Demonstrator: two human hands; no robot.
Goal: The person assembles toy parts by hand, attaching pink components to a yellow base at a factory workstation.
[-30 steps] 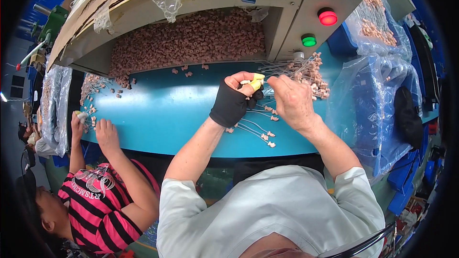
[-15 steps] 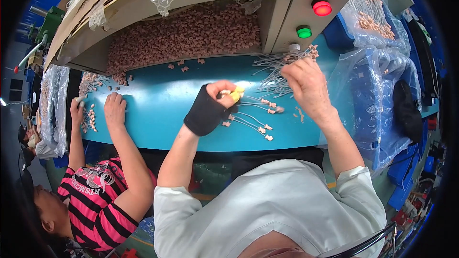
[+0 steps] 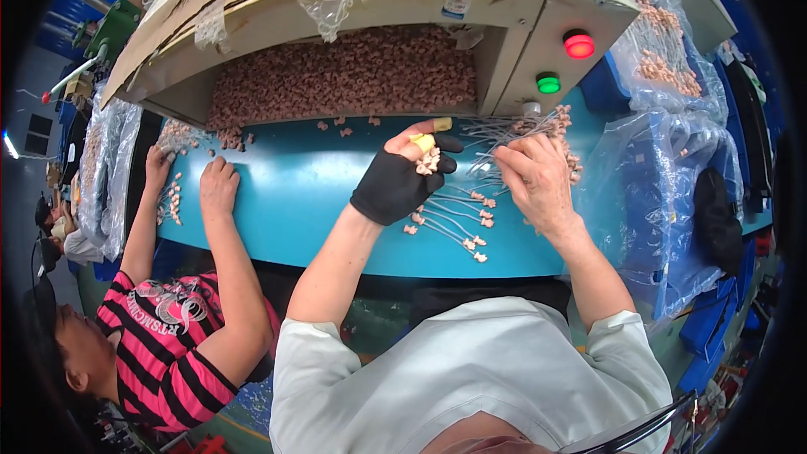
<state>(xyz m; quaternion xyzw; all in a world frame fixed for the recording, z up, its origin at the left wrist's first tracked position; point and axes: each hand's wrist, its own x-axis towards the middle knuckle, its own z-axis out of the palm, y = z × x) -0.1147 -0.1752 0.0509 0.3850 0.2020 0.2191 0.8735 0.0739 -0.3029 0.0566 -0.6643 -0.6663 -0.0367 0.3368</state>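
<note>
My left hand (image 3: 403, 172), in a black glove that leaves thumb and forefinger bare, is raised over the blue tabletop (image 3: 311, 193). Its curled fingers hold several small beige pieces (image 3: 428, 161); yellow wraps cover two fingertips. Just below, thin grey cords with beige ends (image 3: 454, 223) lie fanned out on the table. To the right, my right hand (image 3: 538, 185) reaches palm down to the near edge of a heap of grey cords with beige tips (image 3: 546, 126). Its fingers are pinched together at the cords; whether one is between them is hidden.
A hopper (image 3: 345, 76) full of small beige-pink pieces stands behind the table, with a red light (image 3: 578, 44) and a green light (image 3: 548, 82). At left, a co-worker's hands (image 3: 218, 189) rest by another pile. A plastic-lined blue bin (image 3: 647, 193) stands right.
My left hand has lifted away and turned, bringing the beige pieces into sight. My right hand has shifted slightly left at the heap. A blurred beige tip beside the fanned cords now lies still.
</note>
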